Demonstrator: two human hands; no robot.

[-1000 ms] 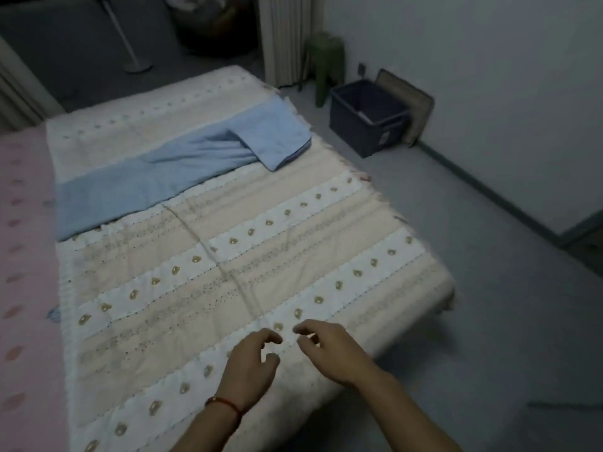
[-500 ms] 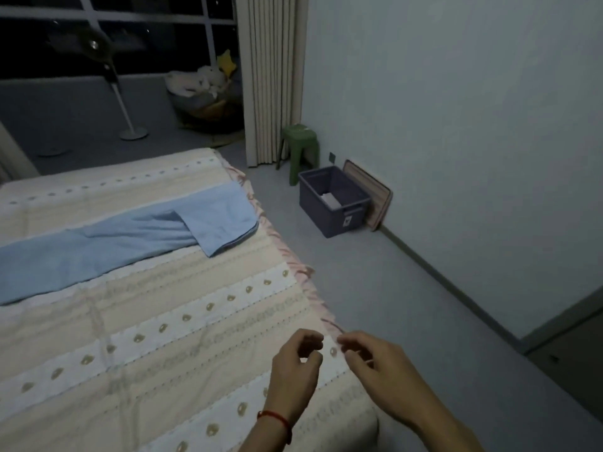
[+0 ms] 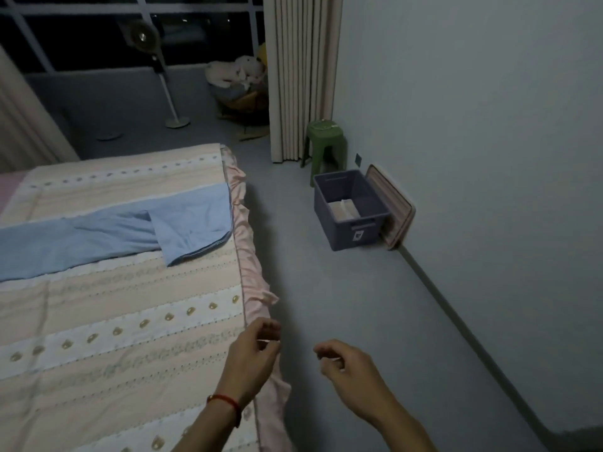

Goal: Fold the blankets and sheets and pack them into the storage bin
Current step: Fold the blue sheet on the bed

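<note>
Hands (image 3: 251,360) apart now, loosely curled, empty

Dim room, grey floor (image 3: 342,305), green stool (image 3: 324,138), curtain (image 3: 301,73)

The quilt (image 3: 114,321) runs in peach and white stripes, the white bands dotted with small gold motifs, edged by a pink ruffle (image 3: 251,272). A plain light-blue sheet (image 3: 130,233) lies across it. The storage bin (image 3: 350,236) is dark navy; the stool (image 3: 324,138) green. A red cord (image 3: 225,401) circles the left wrist.
</note>
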